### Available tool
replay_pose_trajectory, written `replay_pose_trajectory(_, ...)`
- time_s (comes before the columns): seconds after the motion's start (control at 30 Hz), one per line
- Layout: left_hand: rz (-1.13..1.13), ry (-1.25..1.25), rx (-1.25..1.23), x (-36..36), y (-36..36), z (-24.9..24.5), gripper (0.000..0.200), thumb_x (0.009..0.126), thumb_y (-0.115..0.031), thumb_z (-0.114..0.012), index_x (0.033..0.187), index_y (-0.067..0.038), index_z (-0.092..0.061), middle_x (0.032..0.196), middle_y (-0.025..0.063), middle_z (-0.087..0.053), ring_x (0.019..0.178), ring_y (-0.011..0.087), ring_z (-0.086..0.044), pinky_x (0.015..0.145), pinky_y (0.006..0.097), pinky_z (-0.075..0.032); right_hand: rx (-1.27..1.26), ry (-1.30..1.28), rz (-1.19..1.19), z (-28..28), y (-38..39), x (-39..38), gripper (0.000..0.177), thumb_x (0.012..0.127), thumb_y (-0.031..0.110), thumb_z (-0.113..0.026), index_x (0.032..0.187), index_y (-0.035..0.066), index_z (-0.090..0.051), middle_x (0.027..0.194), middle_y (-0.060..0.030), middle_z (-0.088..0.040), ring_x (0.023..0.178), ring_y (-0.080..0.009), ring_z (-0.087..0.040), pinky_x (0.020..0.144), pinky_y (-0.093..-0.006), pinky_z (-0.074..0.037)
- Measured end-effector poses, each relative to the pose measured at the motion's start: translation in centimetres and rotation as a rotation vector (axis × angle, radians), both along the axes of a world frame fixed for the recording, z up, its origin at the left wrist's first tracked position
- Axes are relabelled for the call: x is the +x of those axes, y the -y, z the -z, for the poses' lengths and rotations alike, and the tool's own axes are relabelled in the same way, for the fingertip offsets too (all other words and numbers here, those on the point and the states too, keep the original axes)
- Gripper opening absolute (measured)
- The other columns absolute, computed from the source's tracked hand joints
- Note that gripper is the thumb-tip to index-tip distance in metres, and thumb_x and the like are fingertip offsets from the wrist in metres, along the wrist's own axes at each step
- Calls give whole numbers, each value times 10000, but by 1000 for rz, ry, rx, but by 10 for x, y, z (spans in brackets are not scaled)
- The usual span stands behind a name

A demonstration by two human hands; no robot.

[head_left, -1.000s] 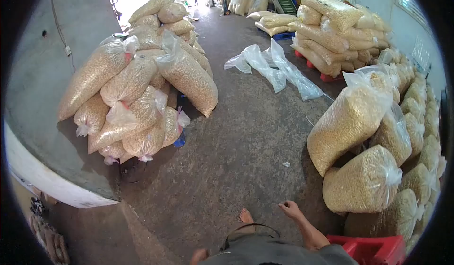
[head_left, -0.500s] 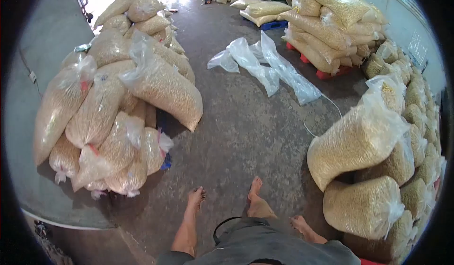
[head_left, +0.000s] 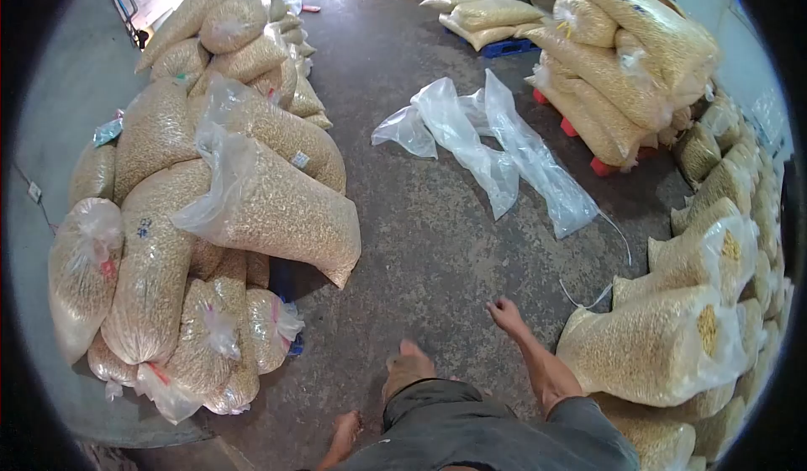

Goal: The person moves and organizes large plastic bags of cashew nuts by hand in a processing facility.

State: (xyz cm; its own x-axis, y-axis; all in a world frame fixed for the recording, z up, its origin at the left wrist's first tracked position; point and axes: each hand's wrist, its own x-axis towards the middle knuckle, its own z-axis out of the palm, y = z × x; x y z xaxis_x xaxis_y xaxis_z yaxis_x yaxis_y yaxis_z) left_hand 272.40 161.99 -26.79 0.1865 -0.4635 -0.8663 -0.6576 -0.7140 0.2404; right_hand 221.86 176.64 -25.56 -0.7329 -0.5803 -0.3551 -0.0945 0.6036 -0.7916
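My right hand [head_left: 506, 316] reaches forward over the bare floor, its fingers curled in and nothing in them. Low in the view, my left hand [head_left: 346, 427] hangs beside my body, touching nothing that I can see; its fingers are too unclear to read. The nearest thing to my right hand is a full clear bag of pale pieces [head_left: 647, 345], standing at the right with its mouth open. On the left pile, a large filled bag [head_left: 282, 206] lies across other bags, its loose plastic top toward the wall.
Empty clear plastic bags [head_left: 534, 164] lie on the floor [head_left: 403, 277] ahead, a white cord [head_left: 620, 234] near them. Filled sacks are stacked on a red pallet [head_left: 603, 166] at the back right. Others lie on a blue pallet [head_left: 508, 48]. My bare foot [head_left: 410, 366] is below.
My right hand has swung forward, while my left hand has moved back toward my body. The view has shifted, and the bags on both sides appear nearer. My feet have changed position.
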Motion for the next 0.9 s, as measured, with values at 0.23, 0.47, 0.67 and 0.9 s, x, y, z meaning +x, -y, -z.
replay_pose_trajectory(0.23, 821, 51, -371, -114, 126, 33, 434, 942, -409, -472, 940, -6, -630, 771, 88, -611, 624, 200, -559, 544, 357, -441, -14, -1, -31, 11, 164, -129, 300, 914, 313, -577, 831, 25, -554, 683, -25, -518, 583, -132, -453, 556, -317, -408)
replay_pose_trajectory(0.47, -2, -220, -284, -297, 402, 26, 241, 891, -237, -592, 905, -2, -645, 746, 86, -628, 601, 167, -577, 521, 300, -446, 315, 223, 70, 17, 192, -170, 315, 888, 314, -602, 758, 27, -592, 618, -28, -534, 569, -125, -489, 540, -339, -419)
replay_pose_trajectory(0.67, 111, -465, -326, -459, 570, -16, 286, 915, -219, -555, 1052, 29, -595, 865, 106, -641, 666, 187, -617, 562, 296, -497, 344, 356, 222, 72, 236, -203, 346, 854, 343, -634, 821, -1, -637, 680, -64, -608, 607, -176, -569, 556, -352, -448)
replay_pose_trajectory(0.9, 15, -439, -332, -573, 687, -41, 207, 869, -189, -600, 925, 10, -612, 771, 104, -632, 621, 178, -597, 510, 316, -461, 467, 337, 153, 84, 379, -378, 416, 829, 372, -647, 903, -36, -675, 770, -157, -673, 730, -276, -656, 676, -398, -494)
